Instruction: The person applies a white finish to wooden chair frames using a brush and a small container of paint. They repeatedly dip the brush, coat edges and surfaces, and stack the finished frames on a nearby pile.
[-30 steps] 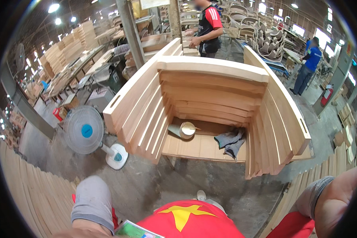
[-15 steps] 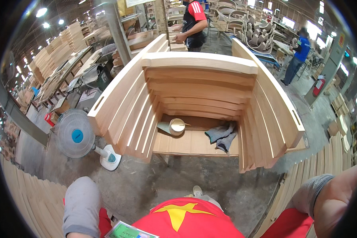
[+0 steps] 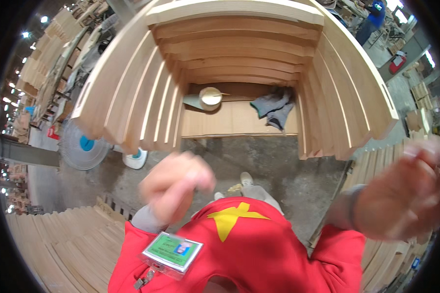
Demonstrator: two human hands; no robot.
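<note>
My left hand [image 3: 177,181] is raised over my front, near the left stack of boards and apart from it. Its fingers are curled in; motion blurs it, and whatever is inside them, if anything, is hidden. Out at the right, my right hand [image 3: 401,195] is strongly smeared, beyond the right boards. Ahead, pale wooden boards stand on edge in rows: a left row [image 3: 127,93], a right row [image 3: 340,93] and a crosswise back row [image 3: 234,31]. Between them, a round tub [image 3: 210,99] with a thin stick and grey work gloves [image 3: 275,107] lie on a cardboard-coloured surface [image 3: 234,124].
A standing fan [image 3: 85,146] is beside the left boards. More stacked wood [image 3: 58,249] lies at my lower left, and another stack [image 3: 381,166] at my right. A fire extinguisher [image 3: 398,62] and a person in blue [image 3: 374,19] are at the far right.
My view has tipped down, so the boards sit higher in it. My left hand has come up into view. My right hand has risen. The person in red and black has left the picture.
</note>
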